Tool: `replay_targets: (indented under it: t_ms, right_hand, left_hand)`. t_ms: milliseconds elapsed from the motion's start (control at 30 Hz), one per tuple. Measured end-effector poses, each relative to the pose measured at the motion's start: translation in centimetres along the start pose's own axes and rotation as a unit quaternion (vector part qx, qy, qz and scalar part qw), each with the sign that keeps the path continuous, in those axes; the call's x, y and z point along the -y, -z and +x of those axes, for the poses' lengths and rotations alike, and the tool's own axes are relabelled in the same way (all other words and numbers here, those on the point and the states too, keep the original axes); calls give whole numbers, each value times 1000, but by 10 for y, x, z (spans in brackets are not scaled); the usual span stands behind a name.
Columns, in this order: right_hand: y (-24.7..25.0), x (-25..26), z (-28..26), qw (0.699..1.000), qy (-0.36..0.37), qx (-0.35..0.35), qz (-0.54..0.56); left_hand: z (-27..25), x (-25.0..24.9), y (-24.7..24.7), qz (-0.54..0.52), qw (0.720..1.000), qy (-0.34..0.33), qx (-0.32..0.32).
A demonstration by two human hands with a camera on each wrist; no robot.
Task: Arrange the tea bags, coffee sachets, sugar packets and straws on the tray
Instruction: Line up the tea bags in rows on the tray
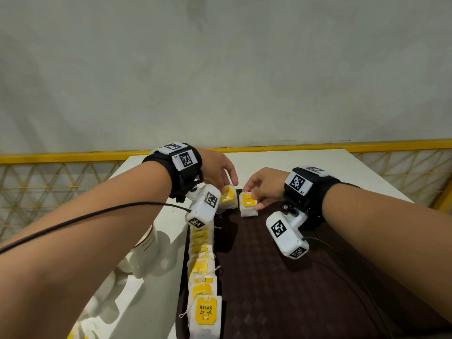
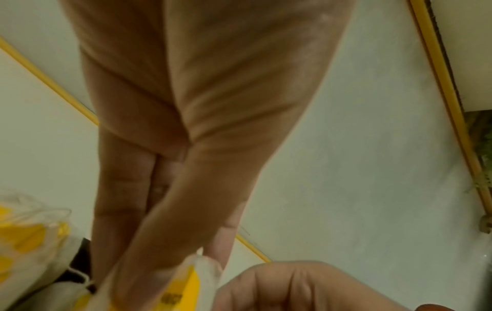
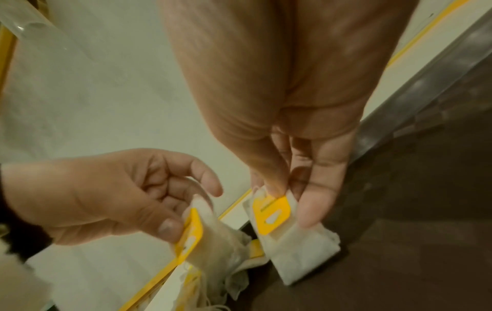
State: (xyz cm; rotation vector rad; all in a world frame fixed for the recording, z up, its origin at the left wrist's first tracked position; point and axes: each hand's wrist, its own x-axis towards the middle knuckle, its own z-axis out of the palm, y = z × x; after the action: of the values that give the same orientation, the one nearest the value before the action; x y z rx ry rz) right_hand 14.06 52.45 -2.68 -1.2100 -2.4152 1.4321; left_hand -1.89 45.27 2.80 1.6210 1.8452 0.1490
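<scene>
Both hands on tea bags, far end of tray.
L hand (image 1: pixel 217 172) pinches one tea bag (image 1: pixel 228 195) w/ thumb + fingers; R hand (image 1: pixel 263 185) pinches second tea bag (image 1: pixel 248 204), its base on dark tray (image 1: pixel 281 277). Row of tea bags (image 1: pixel 203 272) lines tray's left edge.

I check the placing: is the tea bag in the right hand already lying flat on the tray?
Not flat yet. The tea bag stands tilted, lower end on the tray, while the right hand pinches its top.
</scene>
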Motion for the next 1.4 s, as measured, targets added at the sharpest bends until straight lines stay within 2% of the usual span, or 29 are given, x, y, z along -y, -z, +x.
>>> replay_targets:
  t_ms: [67,167,300,433,600,800,933,1133,1267,1333,1400]
  right_hand:
    - [-1,-2,2,1000,-17,-3,15]
    - [-3,-2,3,997,-42,26,56]
    - [-16,1,7,996,-34,43,70]
    - [-28,5,12,999,6,32,8]
    - [-39,15,10,993,64,32,-93]
    - [-40,22,10,984,88,41,-153]
    - [-40,26,8,969,106,51,-219]
    - [-26,14,9,969,117,27,-216]
    - [-20,10,1,965,149,7,-216]
    - [-15,11,0,966,155,1,-208]
    - [-8,10,-1,974,128,27,-183]
  left_hand:
    - [-5,1,1,5,1000,11,23]
    - [-14,4,4,-3,1000,22,22]
    - [-22,12,11,0,999,23,24]
    - [-26,17,16,-15,999,8,28]
    - [-29,22,20,-31,999,-2,-17]
    - [-24,25,12,-116,991,-27,-64]
    - [-24,27,11,-116,991,-34,-65]
    - [-22,33,7,-104,991,-19,-82]
    - [-18,35,5,-124,988,-17,-88]
    - [-18,34,3,-130,988,-15,-79]
    - [-17,30,0,-139,989,-15,-51]
